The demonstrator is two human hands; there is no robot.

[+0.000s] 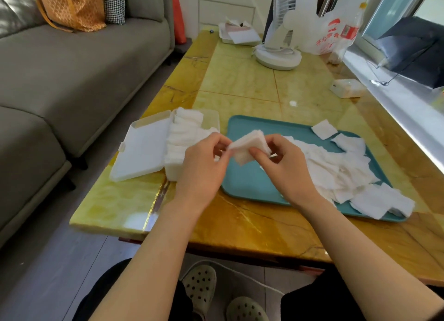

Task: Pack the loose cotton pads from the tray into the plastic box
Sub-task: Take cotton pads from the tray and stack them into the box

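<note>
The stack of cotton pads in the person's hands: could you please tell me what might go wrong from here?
1. The left hand and right hand pinch the stack by its edges, so pads might slip out.
2. The plastic box already looks heaped above its rim; more may spill.
3. Loose pads overhang the tray, where the right forearm could brush them off.

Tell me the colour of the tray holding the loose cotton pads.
Teal blue-green; the tray shows clearly in the head view.
</note>
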